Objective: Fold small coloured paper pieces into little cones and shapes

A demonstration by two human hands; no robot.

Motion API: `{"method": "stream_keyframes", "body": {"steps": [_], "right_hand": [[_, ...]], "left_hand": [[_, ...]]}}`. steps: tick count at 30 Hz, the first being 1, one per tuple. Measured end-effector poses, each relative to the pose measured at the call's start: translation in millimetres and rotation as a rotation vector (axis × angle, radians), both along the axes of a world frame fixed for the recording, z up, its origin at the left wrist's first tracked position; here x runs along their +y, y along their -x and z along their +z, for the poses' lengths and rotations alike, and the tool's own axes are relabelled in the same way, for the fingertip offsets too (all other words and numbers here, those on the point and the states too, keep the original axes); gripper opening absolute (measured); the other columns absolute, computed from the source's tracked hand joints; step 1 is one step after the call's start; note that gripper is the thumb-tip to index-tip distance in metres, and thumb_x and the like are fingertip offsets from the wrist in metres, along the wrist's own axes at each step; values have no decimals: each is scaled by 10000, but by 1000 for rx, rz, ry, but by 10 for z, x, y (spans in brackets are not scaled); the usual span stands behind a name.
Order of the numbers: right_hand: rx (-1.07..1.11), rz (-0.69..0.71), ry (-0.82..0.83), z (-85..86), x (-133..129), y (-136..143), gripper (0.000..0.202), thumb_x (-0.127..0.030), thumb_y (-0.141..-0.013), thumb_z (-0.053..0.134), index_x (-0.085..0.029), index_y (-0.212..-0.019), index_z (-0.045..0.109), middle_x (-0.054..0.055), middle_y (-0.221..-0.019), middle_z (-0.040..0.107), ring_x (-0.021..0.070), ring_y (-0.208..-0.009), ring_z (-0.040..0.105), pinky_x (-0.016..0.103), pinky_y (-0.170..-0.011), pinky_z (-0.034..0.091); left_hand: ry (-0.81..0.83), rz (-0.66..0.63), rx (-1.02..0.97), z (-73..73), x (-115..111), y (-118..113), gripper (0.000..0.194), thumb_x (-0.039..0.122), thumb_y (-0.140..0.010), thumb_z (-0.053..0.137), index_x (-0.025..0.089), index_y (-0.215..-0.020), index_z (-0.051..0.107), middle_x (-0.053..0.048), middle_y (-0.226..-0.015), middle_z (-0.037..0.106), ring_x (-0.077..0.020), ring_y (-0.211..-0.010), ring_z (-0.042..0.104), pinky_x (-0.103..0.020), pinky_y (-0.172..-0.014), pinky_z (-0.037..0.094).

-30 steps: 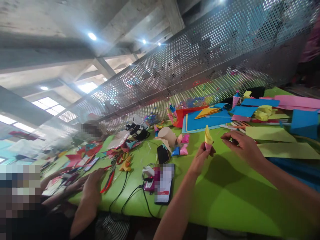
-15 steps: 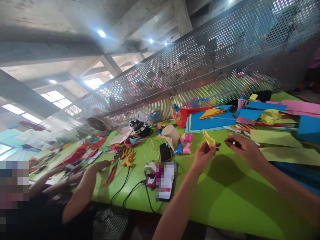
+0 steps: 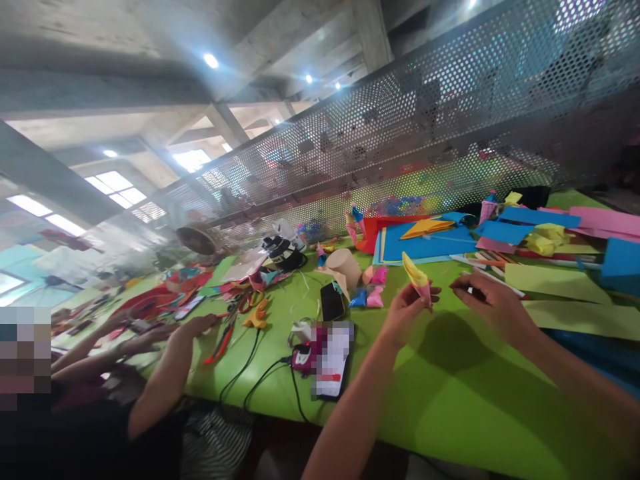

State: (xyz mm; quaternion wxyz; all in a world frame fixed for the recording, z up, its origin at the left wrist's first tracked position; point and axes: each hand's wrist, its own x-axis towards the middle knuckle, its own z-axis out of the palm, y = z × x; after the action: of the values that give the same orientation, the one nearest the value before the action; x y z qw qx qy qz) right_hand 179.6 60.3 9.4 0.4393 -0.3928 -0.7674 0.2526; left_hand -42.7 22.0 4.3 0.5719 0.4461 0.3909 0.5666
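Note:
Between the thumb and fingers of my left hand is a small pink and yellow paper cone, its yellow tip pointing up. My right hand hovers just right of it, apart from the cone, with thumb and fingertips pinched close together; whatever they hold, if anything, is too small to name. Below both hands lies the green table cover. Small pink and blue folded paper pieces lie to the left of my left hand.
A phone, a dark phone and cables lie left. Orange-handled scissors are farther left, near a co-worker's hand. Yellow-green paper strips and blue sheets lie right and behind. A perforated screen stands behind.
The view has shifted slightly. My left hand still holds the cone, which sits a little more upright, and my right hand has barely moved. The co-worker's arms at left have shifted a little.

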Motion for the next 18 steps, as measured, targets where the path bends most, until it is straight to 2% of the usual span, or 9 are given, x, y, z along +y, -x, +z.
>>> {"method": "stream_keyframes", "body": {"steps": [5,10,15,18], "right_hand": [[54,39,18,16,-15,-16,395,-532,-1074,500,-283,-1015,801,64,-1048,810,261,-935,752,398,-783,592],[64,64,33,11,-21,-28,469,-546,-1088,456,-265,-978,816,73,-947,811,246,-844,747,381,-727,592],[-19,69,10,-26,6,-23,371,-523,-1044,558,-269,-959,815,57,-955,821,274,-880,758,399,-744,585],[-23,38,-6,-56,25,-9,281,-487,-995,642,-276,-995,827,56,-996,834,287,-887,767,415,-763,588]], "left_hand": [[14,33,9,-15,28,36,611,491,-664,994,146,-1130,803,-121,-995,793,-233,-937,708,-340,-828,515],[16,61,11,-27,45,36,543,467,-628,1015,155,-1024,815,-103,-954,798,-232,-916,716,-347,-829,525],[19,33,2,8,20,27,581,477,-604,1028,149,-1029,807,-103,-968,802,-230,-901,726,-344,-814,526],[10,-43,-16,40,-8,24,589,490,-663,1004,139,-1071,764,-117,-978,808,-217,-890,733,-347,-851,534]]}}
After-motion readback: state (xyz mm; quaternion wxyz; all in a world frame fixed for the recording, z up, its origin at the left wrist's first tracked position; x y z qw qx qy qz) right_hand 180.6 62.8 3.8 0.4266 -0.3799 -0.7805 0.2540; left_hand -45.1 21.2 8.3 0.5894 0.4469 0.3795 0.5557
